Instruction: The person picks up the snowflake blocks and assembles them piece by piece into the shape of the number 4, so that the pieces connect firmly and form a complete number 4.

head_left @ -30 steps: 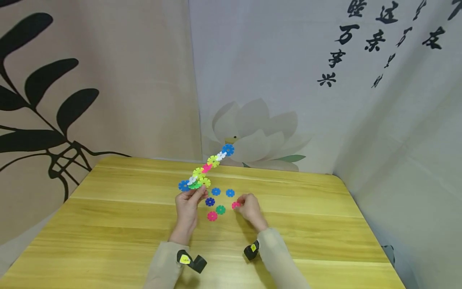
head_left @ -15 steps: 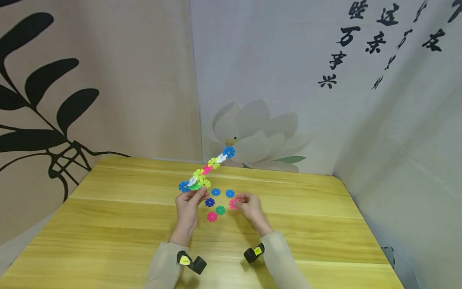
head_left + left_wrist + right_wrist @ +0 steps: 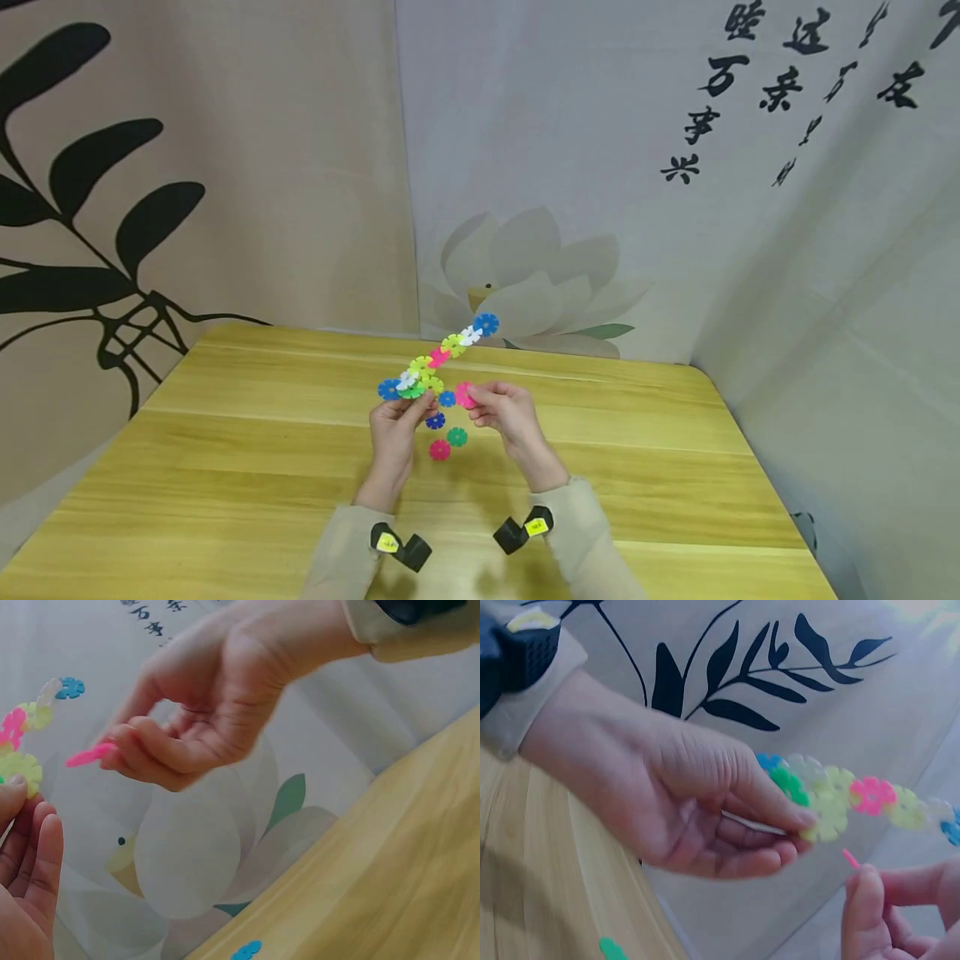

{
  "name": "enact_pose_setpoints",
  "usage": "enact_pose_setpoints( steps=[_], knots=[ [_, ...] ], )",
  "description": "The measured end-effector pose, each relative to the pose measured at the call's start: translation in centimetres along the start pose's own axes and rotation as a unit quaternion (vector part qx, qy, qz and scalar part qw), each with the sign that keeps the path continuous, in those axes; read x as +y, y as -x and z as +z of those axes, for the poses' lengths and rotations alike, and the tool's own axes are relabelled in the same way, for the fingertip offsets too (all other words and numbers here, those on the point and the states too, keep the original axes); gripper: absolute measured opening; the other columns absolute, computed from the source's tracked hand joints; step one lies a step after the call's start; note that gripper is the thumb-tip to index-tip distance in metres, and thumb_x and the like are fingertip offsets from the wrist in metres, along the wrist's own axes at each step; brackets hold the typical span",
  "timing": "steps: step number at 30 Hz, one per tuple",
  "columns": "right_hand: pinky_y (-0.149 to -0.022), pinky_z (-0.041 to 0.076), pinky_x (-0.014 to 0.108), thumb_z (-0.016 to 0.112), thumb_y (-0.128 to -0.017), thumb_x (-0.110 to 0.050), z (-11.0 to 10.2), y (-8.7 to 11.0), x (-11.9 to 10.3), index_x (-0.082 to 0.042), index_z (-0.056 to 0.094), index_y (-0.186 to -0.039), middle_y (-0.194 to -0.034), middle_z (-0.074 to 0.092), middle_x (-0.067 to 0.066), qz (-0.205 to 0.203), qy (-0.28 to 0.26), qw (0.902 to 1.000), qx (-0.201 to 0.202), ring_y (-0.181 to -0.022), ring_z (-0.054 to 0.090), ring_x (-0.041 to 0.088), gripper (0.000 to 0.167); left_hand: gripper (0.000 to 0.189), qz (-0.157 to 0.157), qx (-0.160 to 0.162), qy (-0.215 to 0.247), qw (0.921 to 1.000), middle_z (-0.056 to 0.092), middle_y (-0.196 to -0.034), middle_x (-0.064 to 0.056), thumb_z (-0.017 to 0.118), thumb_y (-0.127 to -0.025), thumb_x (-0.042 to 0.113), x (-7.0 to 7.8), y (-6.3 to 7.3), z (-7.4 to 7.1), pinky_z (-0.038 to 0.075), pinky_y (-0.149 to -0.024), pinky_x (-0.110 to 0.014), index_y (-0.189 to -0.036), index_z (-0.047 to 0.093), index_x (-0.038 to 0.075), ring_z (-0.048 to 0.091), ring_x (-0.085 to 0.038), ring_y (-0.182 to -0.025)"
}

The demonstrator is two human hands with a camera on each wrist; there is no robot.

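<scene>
My left hand pinches a chain of snowflake discs by its near end, between thumb and fingers. Blue, white, yellow, pink and green discs are slotted together, and the chain slants up to the right with a blue disc at its far tip. A single pink snowflake disc is pinched in my right hand, just right of the chain's yellow disc. In the left wrist view the pink disc shows edge-on, apart from the chain.
Loose on the wooden table lie a light blue disc, a dark blue disc, a green disc and another pink disc. A printed curtain hangs behind the table.
My right hand has picked the pink disc up off the table and brought it up and left toward the chain. My left hand and the chain have shifted slightly right.
</scene>
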State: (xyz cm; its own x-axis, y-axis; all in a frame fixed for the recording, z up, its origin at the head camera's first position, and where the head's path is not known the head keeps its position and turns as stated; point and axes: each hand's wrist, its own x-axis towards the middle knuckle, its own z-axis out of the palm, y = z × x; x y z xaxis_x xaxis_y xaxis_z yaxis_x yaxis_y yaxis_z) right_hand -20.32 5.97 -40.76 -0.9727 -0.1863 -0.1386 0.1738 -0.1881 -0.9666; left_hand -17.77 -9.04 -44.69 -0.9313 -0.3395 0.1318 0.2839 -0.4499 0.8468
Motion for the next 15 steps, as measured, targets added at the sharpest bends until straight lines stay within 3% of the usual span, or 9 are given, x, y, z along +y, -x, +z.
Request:
enact_pose_setpoints(
  steps=[5, 15],
  knots=[
    [-0.044, 0.045, 0.013, 0.062, -0.087, -0.003, 0.91, 0.17, -0.5, -0.001, 0.058, -0.078, -0.061, 0.059, -0.001, 0.003, -0.018, 0.9998, -0.003, -0.048, 0.052, 0.006, 0.009, 0.022, -0.008, -0.009, -0.011, 0.9999, 0.068, -0.068, -0.001, 0.065, -0.083, -0.007, -0.02, 0.17, 0.21, 0.058, -0.064, -0.025, -0.076, 0.07, 0.014, 0.066, -0.011, -0.062],
    [-0.042, 0.042, 0.012, 0.061, -0.086, -0.002, 1.2, 0.23, -1.07, -0.003, 0.059, -0.077, -0.06, 0.058, -0.002, 0.018, 0.003, 0.9994, -0.028, -0.047, 0.05, 0.005, 0.009, 0.019, 0.003, -0.011, -0.035, 0.9993, 0.069, -0.068, 0.0, 0.065, -0.083, -0.006, 0.12, 0.22, 0.18, 0.058, -0.065, -0.024, -0.076, 0.07, 0.011, 0.065, -0.009, -0.06]
  ],
)
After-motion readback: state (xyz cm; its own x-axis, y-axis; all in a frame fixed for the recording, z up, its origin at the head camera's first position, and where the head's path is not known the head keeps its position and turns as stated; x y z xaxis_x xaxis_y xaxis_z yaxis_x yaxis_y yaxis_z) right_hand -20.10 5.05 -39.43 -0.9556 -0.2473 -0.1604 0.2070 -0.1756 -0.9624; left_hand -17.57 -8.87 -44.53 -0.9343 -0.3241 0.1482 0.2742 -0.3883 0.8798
